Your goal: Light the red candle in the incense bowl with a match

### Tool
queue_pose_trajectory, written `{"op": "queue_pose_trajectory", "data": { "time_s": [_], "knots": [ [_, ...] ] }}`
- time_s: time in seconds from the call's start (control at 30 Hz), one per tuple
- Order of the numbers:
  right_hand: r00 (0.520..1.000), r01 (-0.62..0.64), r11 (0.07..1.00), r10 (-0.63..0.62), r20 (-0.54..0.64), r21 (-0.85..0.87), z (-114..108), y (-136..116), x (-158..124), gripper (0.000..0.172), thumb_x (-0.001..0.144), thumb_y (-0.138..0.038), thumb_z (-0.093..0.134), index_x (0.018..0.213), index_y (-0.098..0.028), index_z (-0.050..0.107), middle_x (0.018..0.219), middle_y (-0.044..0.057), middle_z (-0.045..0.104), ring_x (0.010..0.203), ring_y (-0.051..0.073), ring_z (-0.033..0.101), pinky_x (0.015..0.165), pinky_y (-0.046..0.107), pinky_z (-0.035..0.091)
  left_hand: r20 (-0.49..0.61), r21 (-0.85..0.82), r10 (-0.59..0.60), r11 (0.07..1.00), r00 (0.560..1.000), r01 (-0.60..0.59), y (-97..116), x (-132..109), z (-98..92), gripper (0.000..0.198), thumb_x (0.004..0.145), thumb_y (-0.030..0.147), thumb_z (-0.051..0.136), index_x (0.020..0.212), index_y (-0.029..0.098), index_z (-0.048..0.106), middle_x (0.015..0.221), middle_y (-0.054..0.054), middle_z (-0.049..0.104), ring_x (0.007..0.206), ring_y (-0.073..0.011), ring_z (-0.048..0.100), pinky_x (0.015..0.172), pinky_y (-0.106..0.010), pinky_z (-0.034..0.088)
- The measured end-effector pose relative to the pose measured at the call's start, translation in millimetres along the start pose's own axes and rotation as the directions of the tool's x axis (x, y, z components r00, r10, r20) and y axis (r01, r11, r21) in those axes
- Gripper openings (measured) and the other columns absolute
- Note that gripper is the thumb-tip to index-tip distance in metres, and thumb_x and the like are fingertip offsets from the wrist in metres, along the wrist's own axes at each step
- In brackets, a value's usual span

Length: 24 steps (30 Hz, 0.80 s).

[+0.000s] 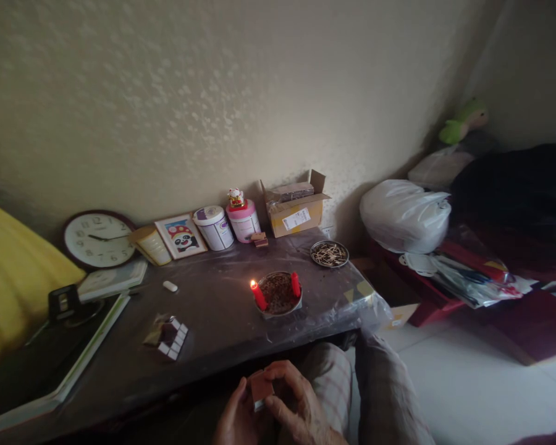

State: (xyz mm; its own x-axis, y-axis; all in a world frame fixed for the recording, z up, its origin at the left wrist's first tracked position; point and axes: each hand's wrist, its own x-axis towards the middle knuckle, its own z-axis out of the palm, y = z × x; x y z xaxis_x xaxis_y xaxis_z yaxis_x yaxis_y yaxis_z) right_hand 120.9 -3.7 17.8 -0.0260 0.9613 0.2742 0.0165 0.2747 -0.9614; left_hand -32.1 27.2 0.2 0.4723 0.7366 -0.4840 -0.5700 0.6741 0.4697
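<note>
A small brown matchbox (262, 387), with a pale end showing, is held over my lap just off the table's front edge. My left hand (234, 415) grips it from the left side. On its right, the thumb and fingers of my right hand (300, 405) close around the box. Beyond my hands stands a round bowl (283, 314) filled with dark, grainy material. Two red candles rise from it: the left candle (259, 296) burns and leans a little, while no flame shows on the right candle (295, 285).
A dish (330, 266) of matchsticks stands at the table's right end. Behind are an open carton (296, 216), tubs, a panda picture (184, 238) and a wall clock (97, 240). A puzzle cube (171, 338) and a dark board (60, 358) lie left; plastic film covers the table.
</note>
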Motion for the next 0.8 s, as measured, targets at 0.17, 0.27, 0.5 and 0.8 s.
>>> {"op": "queue_pose_trajectory", "data": {
  "time_s": [0.17, 0.27, 0.5, 0.8],
  "knots": [
    [0.999, -0.009, 1.000, 0.009, 0.040, 0.006, 2.1, -3.6, -1.5, 0.033, 0.089, -0.052, 0.056, 0.104, -0.024, 0.065, 0.101, 0.005, 0.066, 0.094, 0.020, 0.062, 0.082, 0.032, 0.048, -0.022, -0.035, -0.016, 0.999, 1.000, 0.015, 0.5, -1.5, 4.2, 0.027, 0.077, 0.038, 0.067, 0.094, 0.018, 0.074, 0.096, -0.010, 0.075, 0.109, -0.0323, 0.063, 0.095, -0.045, 0.044],
    [0.999, -0.027, 0.999, 0.026, 0.036, 0.021, 2.7, -1.3, -2.4, 0.030, 0.089, -0.050, 0.057, 0.103, -0.025, 0.065, 0.102, 0.004, 0.066, 0.095, 0.021, 0.062, 0.083, 0.033, 0.048, -0.016, -0.048, -0.019, 0.999, 1.000, 0.018, 0.0, -0.2, 3.8, 0.024, 0.077, 0.036, 0.068, 0.091, 0.018, 0.075, 0.093, -0.009, 0.076, 0.108, -0.0316, 0.063, 0.095, -0.044, 0.045],
    [0.998, -0.052, 0.998, 0.051, 0.048, 0.023, 1.5, 1.1, 0.3, 0.034, 0.086, -0.054, 0.056, 0.102, -0.026, 0.064, 0.102, 0.005, 0.064, 0.094, 0.023, 0.061, 0.083, 0.036, 0.049, -0.025, -0.115, -0.013, 0.993, 1.000, 0.010, -5.0, 4.2, 1.8, 0.019, 0.075, 0.030, 0.069, 0.088, 0.019, 0.076, 0.096, -0.007, 0.077, 0.099, -0.0276, 0.067, 0.092, -0.039, 0.046],
    [0.997, -0.063, 0.997, 0.065, 0.043, -0.050, 1.6, 10.4, 1.4, 0.035, 0.085, -0.057, 0.055, 0.098, -0.026, 0.064, 0.095, 0.005, 0.065, 0.088, 0.025, 0.062, 0.077, 0.037, 0.050, -0.008, -0.202, -0.073, 0.977, 0.997, 0.070, -12.2, 11.6, -17.0, 0.021, 0.081, 0.028, 0.064, 0.096, 0.017, 0.074, 0.098, -0.008, 0.075, 0.100, -0.0263, 0.066, 0.094, -0.038, 0.044]
  ]
}}
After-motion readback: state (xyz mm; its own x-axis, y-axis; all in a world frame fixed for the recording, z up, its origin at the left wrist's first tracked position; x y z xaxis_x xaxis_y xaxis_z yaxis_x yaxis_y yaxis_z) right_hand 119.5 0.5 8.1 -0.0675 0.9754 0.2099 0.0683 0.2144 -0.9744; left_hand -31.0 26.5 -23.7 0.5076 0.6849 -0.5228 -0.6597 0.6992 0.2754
